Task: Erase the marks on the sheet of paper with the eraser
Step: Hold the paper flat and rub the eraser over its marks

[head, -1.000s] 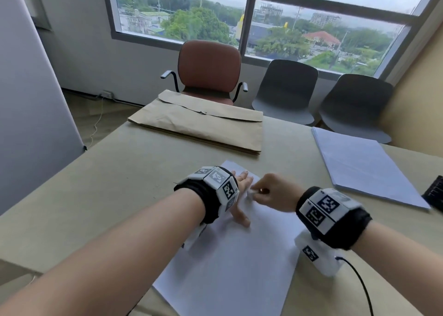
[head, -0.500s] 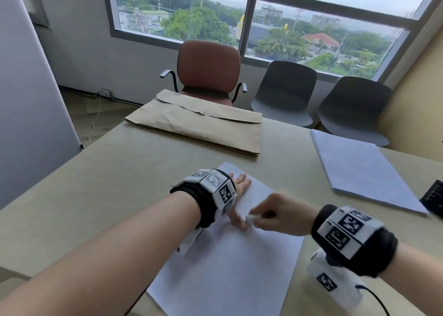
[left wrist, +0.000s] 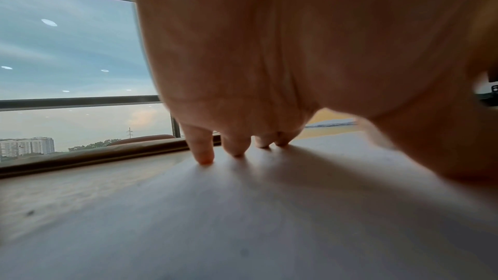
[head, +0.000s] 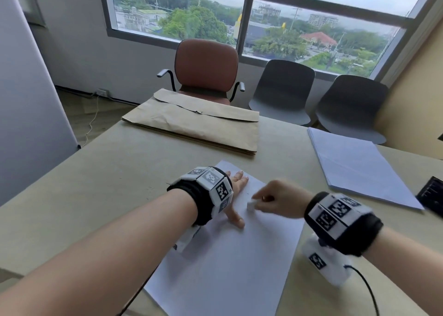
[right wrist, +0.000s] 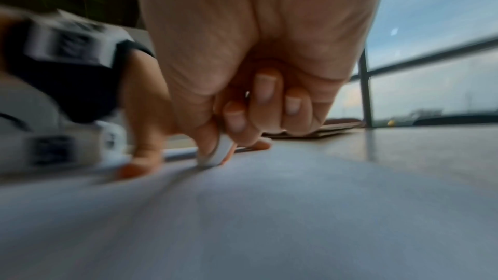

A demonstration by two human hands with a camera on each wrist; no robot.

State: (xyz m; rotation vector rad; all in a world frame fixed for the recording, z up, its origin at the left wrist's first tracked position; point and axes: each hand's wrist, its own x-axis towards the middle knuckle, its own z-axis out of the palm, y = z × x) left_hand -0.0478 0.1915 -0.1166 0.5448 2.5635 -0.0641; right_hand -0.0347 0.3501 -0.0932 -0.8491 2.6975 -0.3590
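Observation:
A white sheet of paper point(head: 227, 263) lies on the beige table point(head: 107, 183) in front of me. My left hand point(head: 236, 195) lies flat on the sheet's upper left part, fingers straight and spread, pressing it down; its fingertips point(left wrist: 205, 157) touch the paper. My right hand point(head: 275, 200) pinches a small white eraser point(head: 251, 205) between thumb and fingers and holds its tip against the sheet, just right of the left thumb. In the right wrist view the eraser point(right wrist: 218, 152) touches the paper point(right wrist: 269, 210). A faint mark point(head: 247, 192) shows near the left hand.
A brown envelope point(head: 196, 121) lies at the far side of the table. A stack of white sheets point(head: 354, 167) sits at the right, with a dark device point(head: 431, 195) at the right edge. Three chairs stand behind the table, under the window.
My right hand with the eraser has slid back and forth over the sheet near the left hand, first toward me, now a little away. The left hand has stayed flat on the paper.

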